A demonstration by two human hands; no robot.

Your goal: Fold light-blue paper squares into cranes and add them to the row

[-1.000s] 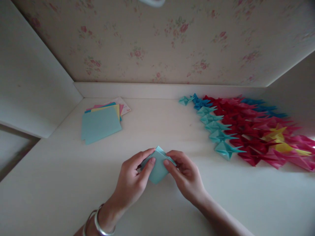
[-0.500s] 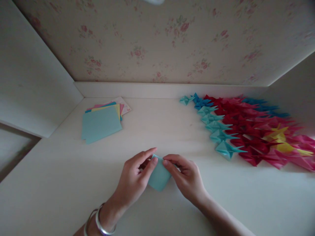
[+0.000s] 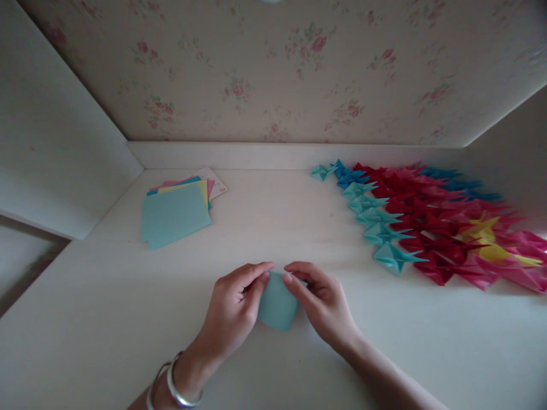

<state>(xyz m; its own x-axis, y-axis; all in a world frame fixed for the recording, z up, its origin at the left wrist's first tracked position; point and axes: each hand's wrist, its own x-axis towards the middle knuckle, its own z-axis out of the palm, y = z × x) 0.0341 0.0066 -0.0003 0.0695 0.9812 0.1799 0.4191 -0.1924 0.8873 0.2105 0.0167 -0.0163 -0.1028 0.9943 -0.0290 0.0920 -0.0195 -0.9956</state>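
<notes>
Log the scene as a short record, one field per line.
left hand: pinching light-blue paper piece
right hand: pinching the same piece, opposite side
left wrist: silver bangle
far left: sheet stack, light blue on top; yellow, blue, pink edges showing
right: many folded paper shapes; turquoise, blue, red, pink, yellow
surface: white tabletop

Dim overall, soft, diffuse light; source not visible. Small blown-out glare patch at 3 o'clock, on the frame edge. Bench (image 3: pixel 273 222) reads mid-bright, wall panel (image 3: pixel 508 136) at 2 o'clock falls off dark. Shadows faint and soft-edged near the left hand (image 3: pixel 233 304) and right hand (image 3: pixel 327 304). Specular glints on bangles (image 3: pixel 177 387), 7 o'clock. Folded paper (image 3: pixel 277 304) slightly soft, low contrast. Floral wallpaper (image 3: pixel 273 68) blurry, smeared toward 1 o'clock. Wide-angle stretch at the edges.
</notes>
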